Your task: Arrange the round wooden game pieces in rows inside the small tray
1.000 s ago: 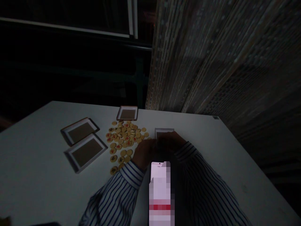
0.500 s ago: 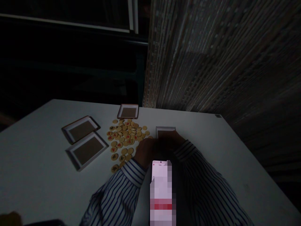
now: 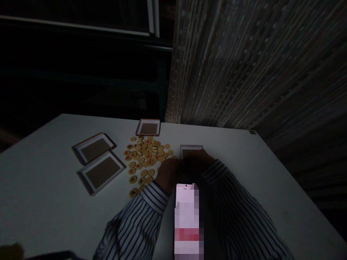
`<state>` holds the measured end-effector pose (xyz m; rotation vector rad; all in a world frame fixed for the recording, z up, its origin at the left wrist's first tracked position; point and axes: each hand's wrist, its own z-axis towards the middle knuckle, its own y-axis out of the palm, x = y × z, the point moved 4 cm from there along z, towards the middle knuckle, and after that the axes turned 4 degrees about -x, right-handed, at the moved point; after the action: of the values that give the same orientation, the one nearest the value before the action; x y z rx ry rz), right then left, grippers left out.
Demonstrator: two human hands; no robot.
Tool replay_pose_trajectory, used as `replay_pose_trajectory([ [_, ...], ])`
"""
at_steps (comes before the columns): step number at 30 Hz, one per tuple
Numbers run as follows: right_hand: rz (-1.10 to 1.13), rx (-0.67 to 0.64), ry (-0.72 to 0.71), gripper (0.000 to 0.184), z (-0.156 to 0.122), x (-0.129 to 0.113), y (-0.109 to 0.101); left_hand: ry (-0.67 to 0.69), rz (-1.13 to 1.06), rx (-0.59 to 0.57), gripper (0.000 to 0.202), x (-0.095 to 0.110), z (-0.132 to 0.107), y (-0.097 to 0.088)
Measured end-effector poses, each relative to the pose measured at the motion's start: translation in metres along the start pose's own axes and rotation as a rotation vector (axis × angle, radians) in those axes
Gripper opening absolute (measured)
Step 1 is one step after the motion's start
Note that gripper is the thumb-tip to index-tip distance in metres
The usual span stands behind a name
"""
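Note:
My left hand [image 3: 169, 173] and my right hand [image 3: 199, 160] are close together beyond a phone [image 3: 187, 206] with a lit, partly blurred screen. In the dim light the fingers of both hands are lost in shadow, and anything between them is hidden. Right behind them is a shallow box [image 3: 187, 147], its near part covered by my hands. Left of my left hand lies a loose heap of round wooden Chinese chess pieces [image 3: 145, 151], some showing red or black characters. Several sit singly at the heap's near side, such as one black-marked piece [image 3: 133, 193].
Two shallow open boxes lie at the left, a brown-edged one [image 3: 94, 147] and a white-edged one [image 3: 102, 172]. Another box [image 3: 149, 128] is near the back edge of the white table [image 3: 48, 180]. A bead-string curtain [image 3: 217, 72] hangs behind. Something dark and yellow pokes in at bottom left.
The whole view has shifted very slightly. My hands stay together in nearly the same place, and the boxes and pieces look unmoved.

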<state>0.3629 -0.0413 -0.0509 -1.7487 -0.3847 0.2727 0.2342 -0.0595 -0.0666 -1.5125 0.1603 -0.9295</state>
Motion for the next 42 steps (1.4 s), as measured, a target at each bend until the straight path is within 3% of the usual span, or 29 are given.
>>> replay_pose_trajectory([
  [6,-0.034,-0.049,0.07,0.029,0.0,0.004,-0.001,0.012,-0.017,0.018,0.027,-0.002,-0.001,0.001],
  [15,-0.008,-0.062,0.039,0.025,0.001,0.001,0.0,-0.001,0.0,-0.003,0.027,-0.001,0.0,0.0],
  [30,0.02,0.001,0.026,0.022,0.002,0.005,0.008,-0.002,0.008,-0.041,0.026,0.001,0.001,-0.002],
  [42,-0.015,-0.037,0.056,0.025,0.002,0.004,0.007,0.007,0.002,0.024,0.027,-0.001,-0.001,0.001],
])
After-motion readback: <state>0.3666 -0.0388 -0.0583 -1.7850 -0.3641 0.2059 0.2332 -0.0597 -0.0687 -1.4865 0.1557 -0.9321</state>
